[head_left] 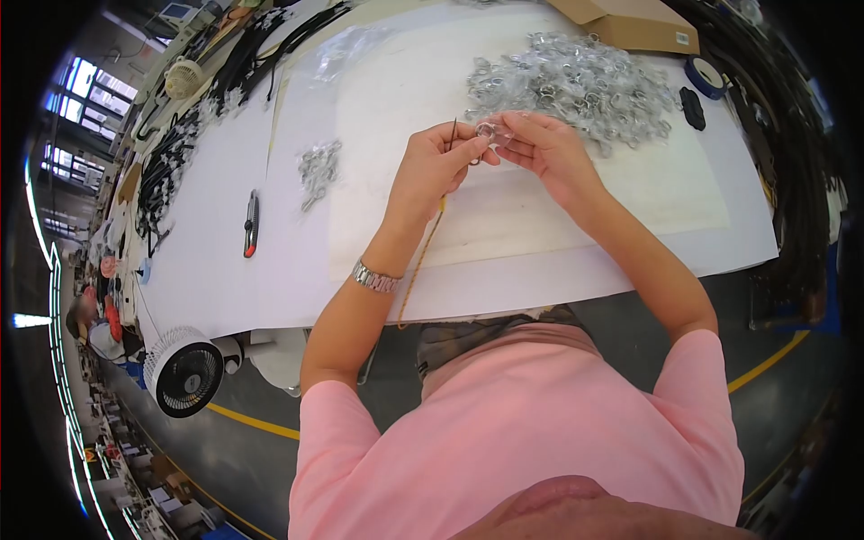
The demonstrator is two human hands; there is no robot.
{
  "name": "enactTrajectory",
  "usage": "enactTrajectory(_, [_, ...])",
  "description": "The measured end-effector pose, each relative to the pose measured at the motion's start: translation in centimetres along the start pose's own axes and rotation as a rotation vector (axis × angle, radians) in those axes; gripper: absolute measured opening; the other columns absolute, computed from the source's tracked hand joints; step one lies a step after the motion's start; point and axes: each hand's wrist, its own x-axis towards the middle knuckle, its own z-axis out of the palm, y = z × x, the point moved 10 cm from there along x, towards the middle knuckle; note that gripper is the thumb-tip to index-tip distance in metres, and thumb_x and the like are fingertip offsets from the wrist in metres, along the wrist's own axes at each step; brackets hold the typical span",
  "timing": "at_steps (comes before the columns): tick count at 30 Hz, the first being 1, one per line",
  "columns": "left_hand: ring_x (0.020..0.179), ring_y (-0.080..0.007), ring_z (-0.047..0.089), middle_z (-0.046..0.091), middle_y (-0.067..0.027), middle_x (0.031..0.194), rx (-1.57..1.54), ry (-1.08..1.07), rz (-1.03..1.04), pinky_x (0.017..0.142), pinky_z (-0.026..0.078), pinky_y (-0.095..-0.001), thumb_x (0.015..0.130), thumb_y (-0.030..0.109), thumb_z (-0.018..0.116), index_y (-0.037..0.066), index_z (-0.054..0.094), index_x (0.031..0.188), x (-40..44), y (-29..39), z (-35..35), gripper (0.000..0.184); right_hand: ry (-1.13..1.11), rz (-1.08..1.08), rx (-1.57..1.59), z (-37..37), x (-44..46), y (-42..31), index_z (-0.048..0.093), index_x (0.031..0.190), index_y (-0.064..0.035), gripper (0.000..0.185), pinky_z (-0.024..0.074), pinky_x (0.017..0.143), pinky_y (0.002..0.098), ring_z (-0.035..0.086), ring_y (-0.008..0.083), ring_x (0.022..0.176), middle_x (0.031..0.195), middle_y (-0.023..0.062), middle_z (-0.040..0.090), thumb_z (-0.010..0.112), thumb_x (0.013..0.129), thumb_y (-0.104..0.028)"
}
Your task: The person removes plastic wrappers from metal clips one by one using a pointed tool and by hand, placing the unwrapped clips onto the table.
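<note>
Over the white table (297,288), my left hand (436,166) and my right hand (544,148) meet fingertip to fingertip. Between them is a small metal ring (486,130) with clear plastic around it. The left fingers are closed on the ring's side and also hold a thin dark pointed tool (454,131), from which a yellow cord (421,256) hangs to the table edge. My right fingers pinch the clear plastic. Behind the right hand lies a large pile of bagged metal rings (576,85). A smaller pile of metal pieces (319,171) sits left of my hands.
A box cutter (251,223) lies at the left. Black cords (166,171) line the left edge. At the back right are a cardboard box (634,25), a blue tape roll (705,77) and a black object (692,108). A fan (184,371) stands below the table's left corner.
</note>
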Motion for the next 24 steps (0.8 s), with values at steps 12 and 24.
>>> enactTrajectory(12, [0.056,-0.0007,0.042,0.066,0.0008,0.082,-0.079,0.208,0.071,0.049,0.029,-0.0188,0.102,0.017,0.074,-0.001,0.074,0.110,-1.1,1.6,-1.3,0.020,0.083,-0.037,-0.004,-0.4,-0.7,-1.9,0.077,0.114,-0.0026,0.032,0.0550,0.103,0.0329,0.073,0.0189,0.115,0.121,0.0117,0.079,0.066,0.108,-0.032])
enactTrajectory(24, [0.055,0.0001,0.044,0.080,-0.0065,0.088,0.154,0.265,0.208,0.049,0.034,-0.0197,0.104,0.016,0.068,-0.002,0.071,0.119,-1.8,2.8,0.1,0.023,0.086,-0.111,-0.095,-0.1,-0.6,-1.1,0.077,0.118,-0.0010,0.034,0.0579,0.098,0.0311,0.076,0.0168,0.104,0.113,0.0086,0.080,0.070,0.106,-0.032])
